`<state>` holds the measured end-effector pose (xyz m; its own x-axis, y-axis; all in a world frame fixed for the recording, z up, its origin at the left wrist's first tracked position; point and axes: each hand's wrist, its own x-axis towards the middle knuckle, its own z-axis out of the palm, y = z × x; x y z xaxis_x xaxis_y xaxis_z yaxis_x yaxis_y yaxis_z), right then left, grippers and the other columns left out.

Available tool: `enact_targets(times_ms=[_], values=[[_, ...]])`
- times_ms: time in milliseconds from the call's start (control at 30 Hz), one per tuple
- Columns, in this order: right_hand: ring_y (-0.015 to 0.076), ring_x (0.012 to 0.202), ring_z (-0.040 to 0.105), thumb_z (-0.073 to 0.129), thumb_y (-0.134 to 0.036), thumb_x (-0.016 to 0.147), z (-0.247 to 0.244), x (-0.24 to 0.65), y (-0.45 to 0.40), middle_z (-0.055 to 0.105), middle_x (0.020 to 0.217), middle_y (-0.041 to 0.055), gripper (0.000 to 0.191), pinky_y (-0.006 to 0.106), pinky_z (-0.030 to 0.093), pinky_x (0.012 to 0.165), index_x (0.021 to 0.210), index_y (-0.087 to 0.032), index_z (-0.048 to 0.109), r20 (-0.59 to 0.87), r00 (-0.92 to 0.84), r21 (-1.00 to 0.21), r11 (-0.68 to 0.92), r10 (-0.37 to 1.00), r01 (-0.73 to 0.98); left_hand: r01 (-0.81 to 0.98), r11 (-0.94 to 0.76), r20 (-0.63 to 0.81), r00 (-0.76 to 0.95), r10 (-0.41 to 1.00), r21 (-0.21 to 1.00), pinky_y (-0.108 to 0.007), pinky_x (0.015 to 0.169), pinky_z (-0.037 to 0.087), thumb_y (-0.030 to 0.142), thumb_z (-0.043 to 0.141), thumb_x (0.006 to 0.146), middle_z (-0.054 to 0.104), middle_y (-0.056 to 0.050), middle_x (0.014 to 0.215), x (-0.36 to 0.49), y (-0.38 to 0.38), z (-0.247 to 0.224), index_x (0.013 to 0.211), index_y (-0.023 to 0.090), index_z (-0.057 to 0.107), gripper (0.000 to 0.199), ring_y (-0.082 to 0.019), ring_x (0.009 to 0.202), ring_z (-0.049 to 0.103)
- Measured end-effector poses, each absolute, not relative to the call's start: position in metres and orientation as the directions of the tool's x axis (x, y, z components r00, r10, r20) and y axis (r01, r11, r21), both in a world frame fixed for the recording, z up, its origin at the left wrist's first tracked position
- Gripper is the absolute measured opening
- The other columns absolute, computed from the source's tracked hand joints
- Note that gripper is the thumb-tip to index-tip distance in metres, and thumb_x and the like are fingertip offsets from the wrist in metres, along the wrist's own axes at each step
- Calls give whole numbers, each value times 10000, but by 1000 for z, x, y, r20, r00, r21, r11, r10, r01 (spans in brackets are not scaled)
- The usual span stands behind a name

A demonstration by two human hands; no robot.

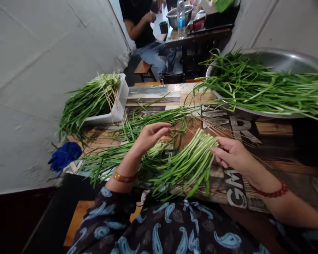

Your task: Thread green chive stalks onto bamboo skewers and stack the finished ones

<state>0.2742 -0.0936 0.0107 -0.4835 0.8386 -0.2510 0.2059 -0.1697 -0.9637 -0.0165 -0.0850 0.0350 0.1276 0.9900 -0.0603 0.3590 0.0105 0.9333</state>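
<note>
My right hand (229,153) is closed at the pale cut ends of a fanned row of garlic chives (190,158). Their green leaves hang down and left over the table edge nearest me. Thin sticks show near the row, but how they meet the stalks is hard to see. My left hand (153,135) is raised to the left of that row, its thumb and fingers close together at one thin chive stalk (178,131). Below and behind my left hand lie more loose chives (108,158) on the patterned table (272,128).
A white plastic bin (123,93) holding chives with sticks stands at the left. At the right is a large metal basin (286,58) heaped with chives. Bamboo skewers (225,130) lie mid-table. A blue glove (65,155) rests at the left edge. Another person (140,28) sits beyond.
</note>
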Motion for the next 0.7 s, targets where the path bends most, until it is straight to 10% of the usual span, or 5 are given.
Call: enact_targets(times_ms=[433,700], values=[[38,296,355,604,-437,769,-23,267,-75,485,474,-88,266,155,256,307,813,-181,549,-341,-445,-940,-292,828,178,960,-233,32,231,972,157,-325,805,473,224,534,890,675,-106,966,11,-4,0,927,164,723,202,-231,921,630],[37,299,368,608,-426,767,-15,267,-72,493,475,-79,261,159,249,318,747,-186,511,-306,-484,-952,-251,820,177,989,-120,47,116,992,90,-306,707,438,282,491,924,659,-84,987,16,1,-7,975,201,677,209,-224,888,622]])
